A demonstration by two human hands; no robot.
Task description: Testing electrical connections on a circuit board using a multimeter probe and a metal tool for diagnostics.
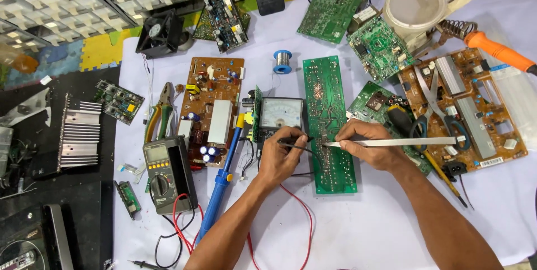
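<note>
Fingers of the left hand [285, 155] pinch a thin black test probe [295, 142], its tip toward the long green circuit board [329, 121] lying at the centre of the white-covered workbench [380, 225]. Right hand [366, 141] fingers are closed around long silver tweezers [391, 142], laid across the board's edge, handle toward 3 o'clock. At 9 o'clock of the board stands an analogue multimeter [277, 116]; further toward 8 o'clock, a digital multimeter [165, 172] and blue desoldering pump [224, 183].
</note>
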